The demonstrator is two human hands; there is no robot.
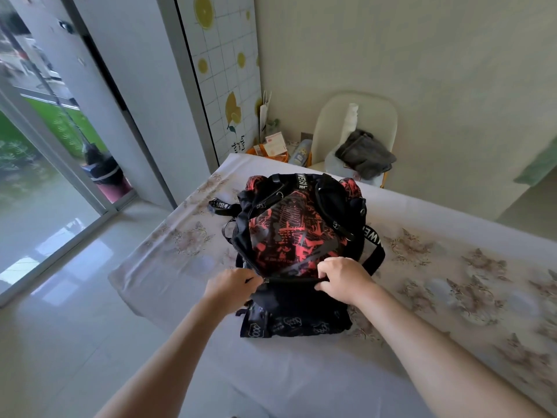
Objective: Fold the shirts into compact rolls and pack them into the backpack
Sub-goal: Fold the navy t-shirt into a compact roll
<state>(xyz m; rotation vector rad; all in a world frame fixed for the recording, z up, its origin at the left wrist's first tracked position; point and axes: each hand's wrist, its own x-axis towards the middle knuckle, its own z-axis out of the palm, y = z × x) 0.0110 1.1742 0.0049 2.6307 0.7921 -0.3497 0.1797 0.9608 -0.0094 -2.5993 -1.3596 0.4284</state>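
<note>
Head: L hand, R hand pinch backpack on floral-cloth table nr window.

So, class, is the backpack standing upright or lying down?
Lying down. The backpack rests flat on the flowered cloth, red-printed panel up; left hand and right hand grip it.

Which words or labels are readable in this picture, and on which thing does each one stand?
"WEISLE": top strap of the backpack, last letters uncertain.
"WE": side strap, rest hidden.
"EDIT", only partly legible: loose strap tag.
Too blurred to read: cabinet lettering, boxes.
</note>
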